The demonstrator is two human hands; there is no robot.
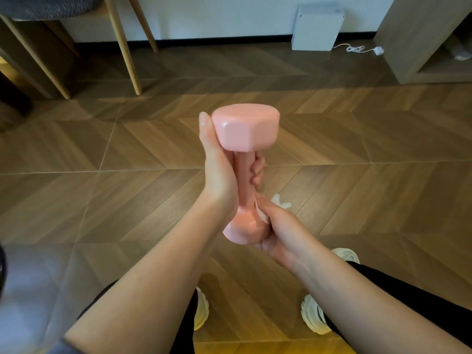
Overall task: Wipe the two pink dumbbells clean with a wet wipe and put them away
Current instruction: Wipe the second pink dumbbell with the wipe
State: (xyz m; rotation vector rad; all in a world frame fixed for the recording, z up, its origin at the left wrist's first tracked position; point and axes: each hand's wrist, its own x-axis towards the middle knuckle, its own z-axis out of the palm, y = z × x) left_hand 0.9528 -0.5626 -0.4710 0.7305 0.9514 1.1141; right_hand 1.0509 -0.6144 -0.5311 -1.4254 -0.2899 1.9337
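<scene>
A pink dumbbell (245, 130) is held upright in the air in front of me, its hexagonal top head facing me. My left hand (219, 172) is wrapped around its handle, thumb resting against the top head. My right hand (278, 231) cups the lower head and presses a crumpled white wet wipe (261, 213) against it; a corner of the wipe sticks out behind the hand. Only one dumbbell is in view.
Wooden herringbone floor (127, 154) lies below. Chair legs (127, 47) stand at the back left, a white box (316, 29) with a cable against the wall, a wooden shelf unit (421, 42) at the back right. My shoes (314, 318) are near the bottom.
</scene>
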